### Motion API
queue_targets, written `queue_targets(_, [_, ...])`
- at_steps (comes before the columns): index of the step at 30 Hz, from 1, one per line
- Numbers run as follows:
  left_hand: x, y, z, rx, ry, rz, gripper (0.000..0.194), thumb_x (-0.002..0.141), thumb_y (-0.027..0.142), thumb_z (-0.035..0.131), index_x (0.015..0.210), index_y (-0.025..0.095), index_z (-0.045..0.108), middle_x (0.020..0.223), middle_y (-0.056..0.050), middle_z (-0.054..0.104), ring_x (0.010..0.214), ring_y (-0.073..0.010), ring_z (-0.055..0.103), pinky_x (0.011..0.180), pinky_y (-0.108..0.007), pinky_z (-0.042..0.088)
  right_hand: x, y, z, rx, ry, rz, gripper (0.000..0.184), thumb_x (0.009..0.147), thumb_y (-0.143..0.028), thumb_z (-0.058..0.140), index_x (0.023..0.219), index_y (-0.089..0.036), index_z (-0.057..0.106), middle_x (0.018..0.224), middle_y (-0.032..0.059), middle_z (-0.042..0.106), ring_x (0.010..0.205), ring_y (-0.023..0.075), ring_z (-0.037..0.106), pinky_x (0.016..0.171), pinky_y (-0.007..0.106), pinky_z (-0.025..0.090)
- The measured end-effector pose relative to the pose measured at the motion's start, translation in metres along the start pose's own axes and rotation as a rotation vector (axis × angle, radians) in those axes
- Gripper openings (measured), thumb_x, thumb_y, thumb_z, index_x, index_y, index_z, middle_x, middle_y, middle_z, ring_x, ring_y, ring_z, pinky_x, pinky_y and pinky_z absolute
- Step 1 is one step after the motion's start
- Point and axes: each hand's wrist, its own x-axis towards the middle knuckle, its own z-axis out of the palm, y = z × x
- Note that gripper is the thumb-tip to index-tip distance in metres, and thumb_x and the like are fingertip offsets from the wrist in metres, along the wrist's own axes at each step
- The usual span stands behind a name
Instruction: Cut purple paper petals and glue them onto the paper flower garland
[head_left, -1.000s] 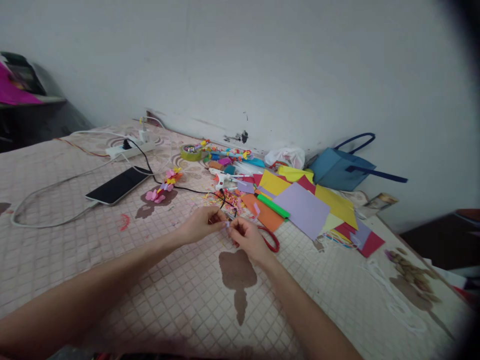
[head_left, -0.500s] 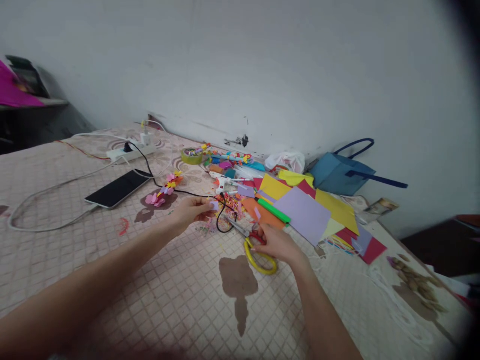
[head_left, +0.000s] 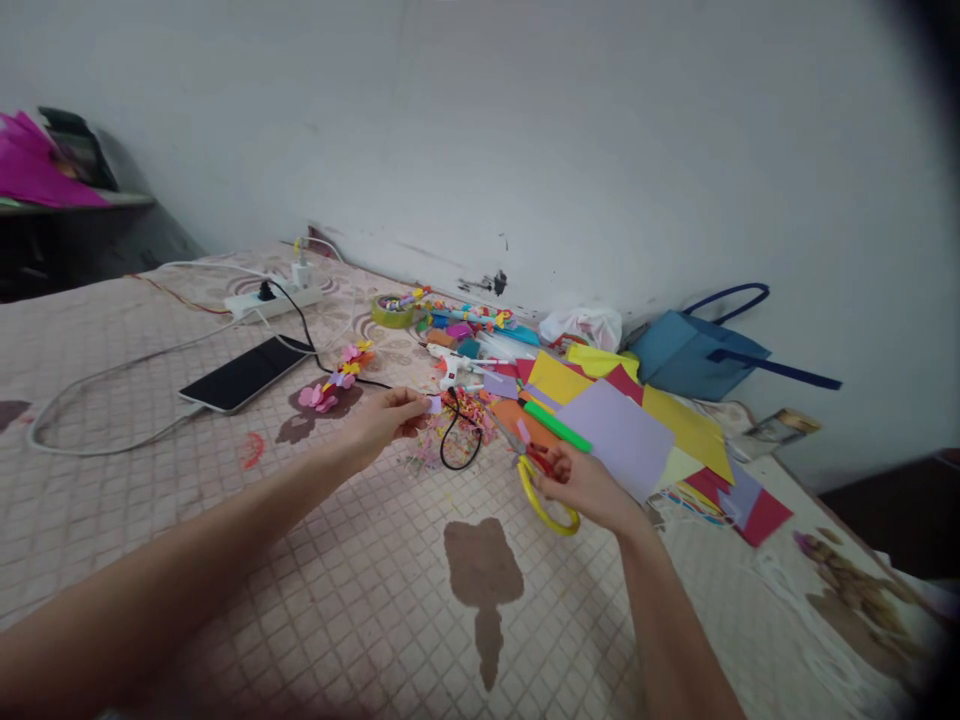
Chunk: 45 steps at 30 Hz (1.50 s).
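Observation:
My left hand (head_left: pixel 386 418) pinches a small lilac paper piece (head_left: pixel 434 404) just above the patterned bedspread (head_left: pixel 225 560). My right hand (head_left: pixel 589 487) is closed on the red and yellow handles of a pair of scissors (head_left: pixel 541 490), whose blades point up and left toward a pile of coloured paper scraps (head_left: pixel 465 410). A black cable loop (head_left: pixel 459 448) lies between the two hands. A small lilac scrap (head_left: pixel 523 431) sits near the scissor blades.
Coloured paper sheets (head_left: pixel 622 425) and a green marker (head_left: pixel 556 426) lie right of the scraps. A white glue gun (head_left: pixel 457 368), tape roll (head_left: pixel 393 310), paper flowers (head_left: pixel 330 380), phone (head_left: pixel 244 373), power strip (head_left: pixel 274 300) and blue bag (head_left: pixel 694 350) stand further back by the wall.
My hands have moved apart. The left hand lifted the lilac piece up and left; the right hand went right and took hold of the scissors, lifting them slightly.

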Motion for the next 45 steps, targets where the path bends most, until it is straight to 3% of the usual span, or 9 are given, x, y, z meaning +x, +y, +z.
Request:
queue_targets(4, [-0.005, 0.005, 0.006, -0.062, 0.006, -0.028, 0.027, 0.063, 0.029, 0.075, 0.073, 0.013, 0.056, 0.065, 0.001, 0.061, 0.057, -0.0071, 0.055, 0.057, -0.02, 0.042, 0.003, -0.011, 0.016, 0.6, -0.071, -0.025, 0.033, 0.069, -0.045, 0.066, 0.088, -0.02, 0.054, 0.066, -0.0021, 0.052, 0.054, 0.0121, 0.048, 0.05, 0.025, 0.038])
queue_targets(7, [-0.007, 0.007, 0.008, -0.082, -0.007, -0.025, 0.023, 0.067, 0.028, 0.073, 0.074, 0.013, 0.056, 0.065, 0.0, 0.062, 0.058, -0.0076, 0.057, 0.057, -0.02, 0.044, 0.0, -0.027, 0.042, 0.862, -0.18, -0.103, 0.039, 0.066, -0.047, 0.071, 0.09, -0.021, 0.056, 0.06, -0.0057, 0.042, 0.05, 0.0089, 0.04, 0.048, 0.022, 0.034])
queue_targets(11, [-0.008, 0.007, 0.008, -0.121, -0.006, -0.043, 0.016, 0.074, 0.024, 0.067, 0.075, 0.013, 0.057, 0.067, -0.002, 0.064, 0.059, -0.0085, 0.059, 0.059, -0.02, 0.047, -0.012, -0.045, 0.078, 1.169, -0.305, -0.115, 0.043, 0.074, -0.058, 0.059, 0.093, -0.02, 0.054, 0.064, -0.0032, 0.045, 0.054, 0.0097, 0.044, 0.052, 0.023, 0.039])
queue_targets(13, [-0.008, 0.006, 0.008, -0.148, -0.016, -0.059, 0.013, 0.075, 0.022, 0.066, 0.076, 0.013, 0.057, 0.069, -0.004, 0.066, 0.061, -0.0094, 0.061, 0.06, -0.02, 0.048, -0.018, -0.052, 0.091, 1.303, -0.331, -0.136, 0.054, 0.071, -0.07, 0.05, 0.087, -0.018, 0.055, 0.061, -0.0028, 0.044, 0.051, 0.01, 0.042, 0.049, 0.023, 0.039])
queue_targets(18, [-0.008, 0.003, 0.008, -0.184, -0.058, -0.062, 0.01, 0.075, 0.019, 0.068, 0.077, 0.012, 0.06, 0.069, -0.003, 0.066, 0.06, -0.0083, 0.061, 0.059, -0.018, 0.049, -0.029, -0.06, 0.108, 1.443, -0.604, -0.009, 0.066, 0.069, -0.079, 0.038, 0.082, -0.017, 0.057, 0.059, -0.0015, 0.043, 0.045, 0.01, 0.042, 0.043, 0.023, 0.038])
queue_targets(21, [-0.007, 0.004, 0.008, -0.206, -0.068, -0.089, 0.01, 0.076, 0.014, 0.066, 0.085, 0.011, 0.064, 0.071, -0.003, 0.065, 0.059, -0.0064, 0.06, 0.058, -0.016, 0.048, -0.032, -0.059, 0.113, 1.466, -0.695, 0.024, 0.066, 0.07, -0.078, 0.035, 0.081, -0.017, 0.057, 0.058, -0.0005, 0.044, 0.044, 0.0114, 0.044, 0.042, 0.024, 0.039])
queue_targets(32, [-0.009, 0.013, 0.01, -0.377, 0.005, -0.162, 0.009, 0.075, 0.003, 0.062, 0.072, 0.011, 0.063, 0.061, 0.001, 0.061, 0.053, -0.0056, 0.058, 0.053, -0.015, 0.049, -0.035, -0.059, 0.118, 1.548, -0.771, -0.004, 0.063, 0.075, -0.074, 0.034, 0.079, -0.015, 0.055, 0.059, -0.0001, 0.046, 0.046, 0.0115, 0.044, 0.043, 0.025, 0.042])
queue_targets(45, [-0.009, 0.009, 0.009, -0.383, -0.07, -0.165, 0.008, 0.075, 0.005, 0.063, 0.077, 0.012, 0.063, 0.065, 0.0, 0.063, 0.056, -0.0063, 0.059, 0.054, -0.016, 0.049, -0.033, -0.067, 0.114, 1.616, -0.841, 0.031, 0.064, 0.076, -0.073, 0.037, 0.08, -0.012, 0.059, 0.057, 0.0001, 0.048, 0.042, 0.0115, 0.047, 0.039, 0.023, 0.041])
